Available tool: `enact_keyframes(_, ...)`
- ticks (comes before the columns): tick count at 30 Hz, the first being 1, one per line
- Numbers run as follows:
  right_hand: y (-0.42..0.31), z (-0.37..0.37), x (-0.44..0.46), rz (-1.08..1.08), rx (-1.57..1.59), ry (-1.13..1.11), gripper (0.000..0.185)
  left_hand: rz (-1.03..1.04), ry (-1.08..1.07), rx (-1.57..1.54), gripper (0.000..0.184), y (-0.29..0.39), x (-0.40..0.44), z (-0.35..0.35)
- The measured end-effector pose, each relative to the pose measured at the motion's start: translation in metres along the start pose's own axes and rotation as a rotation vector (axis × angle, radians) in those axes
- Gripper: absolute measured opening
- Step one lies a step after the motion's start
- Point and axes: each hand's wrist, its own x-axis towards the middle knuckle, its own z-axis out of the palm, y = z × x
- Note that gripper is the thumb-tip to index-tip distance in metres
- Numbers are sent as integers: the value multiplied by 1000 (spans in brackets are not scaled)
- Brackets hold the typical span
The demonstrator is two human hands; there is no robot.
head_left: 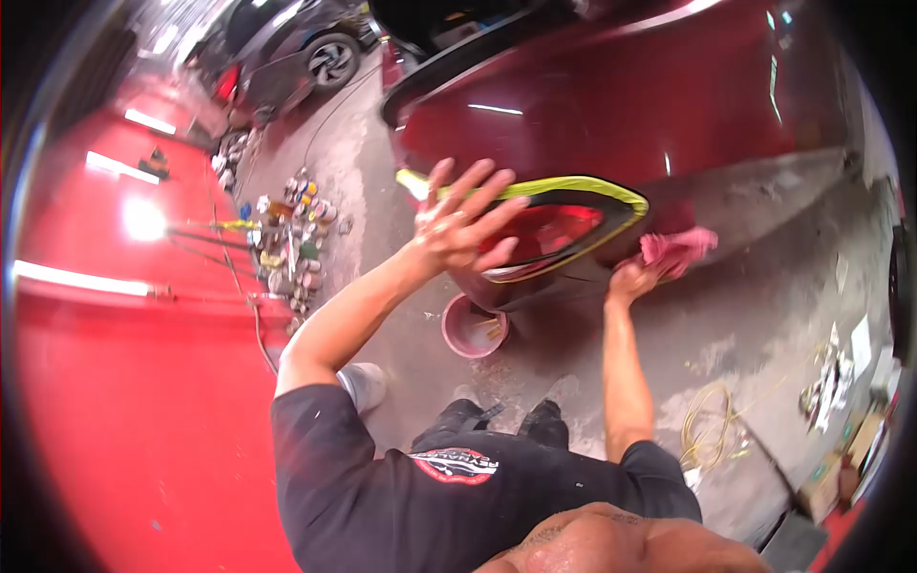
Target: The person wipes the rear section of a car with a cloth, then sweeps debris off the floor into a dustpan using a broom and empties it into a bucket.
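Note:
My left hand (466,218), fingers spread, is over the left end of a red car light (564,229); I cannot tell whether it touches. Yellow-green tape (583,185) borders the light on the dark red car (592,105). A crumpled pink cloth (680,250) is in my right hand (632,281), against or close to the lower body panel right of the light. Below the light, a pink bucket (475,327) on the floor holds cloudy liquid and a stick-like object.
Many cans and bottles (301,229) cluster on the floor at left, beside a red surface (143,401). Behind is a dark grey car (287,57). A coiled yellowish hose (709,425) lies at right, near scattered papers and boxes (836,382).

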Motion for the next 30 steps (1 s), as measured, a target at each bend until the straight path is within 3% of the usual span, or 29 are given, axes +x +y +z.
enact_keyframes(3,-39,0,-102,497,-23,-164,41,2,66,-34,50,-1,-5,-1)
enact_keyframes(5,-59,-5,-156,715,142,-242,39,-48,108,-74,54,3,-14,-6)
enact_keyframes(7,-74,-8,-198,769,338,-296,37,-168,230,-133,61,18,-37,-3)
enact_keyframes(8,-79,-6,-219,731,410,-333,36,-210,271,-211,60,31,-62,-9)
enact_keyframes(10,-83,3,-260,437,532,-433,37,-334,260,-384,58,61,-132,-31)
enact_keyframes(13,-142,33,-262,-498,239,-528,52,-626,43,-509,54,91,-286,-61)
enact_keyframes(15,-173,65,-257,-829,50,-624,64,-752,-176,-580,55,83,-401,-90)
enact_keyframes(16,-172,86,-254,-799,-12,-776,64,-902,-479,-632,58,78,-462,-108)
enact_keyframes(17,-177,105,-260,-804,-266,-863,63,-972,-593,-650,58,72,-529,-119)
enact_keyframes(18,-189,131,-252,-886,-501,-907,66,-922,-713,-615,59,58,-566,-150)
enact_keyframes(19,-154,166,-245,-940,-554,-961,58,-867,-830,-560,59,34,-597,-178)
enact_keyframes(20,-112,195,-237,-668,-854,-1127,47,-914,-896,-552,59,12,-625,-200)
enact_keyframes(21,-114,214,-233,-676,-1095,-1199,43,-967,-966,-542,59,-7,-651,-218)
enact_keyframes(22,-119,225,-239,-780,-998,-1102,42,-971,-967,-523,59,-29,-674,-233)
enact_keyframes(23,-123,245,-244,-713,-883,-1124,45,-1094,-879,-502,60,-49,-694,-240)
enact_keyframes(24,-119,260,-251,-819,-942,-1133,46,-1214,-788,-495,62,-63,-708,-241)
enact_keyframes(26,-93,299,-265,-833,-1014,-1199,50,-1294,-816,-419,63,-93,-729,-227)
enact_keyframes(29,-130,364,-276,-737,-1135,-1300,68,-1384,-911,-394,64,-150,-739,-183)
enact_keyframes(30,-138,390,-281,-573,-1101,-1289,77,-1311,-935,-469,65,-165,-739,-165)
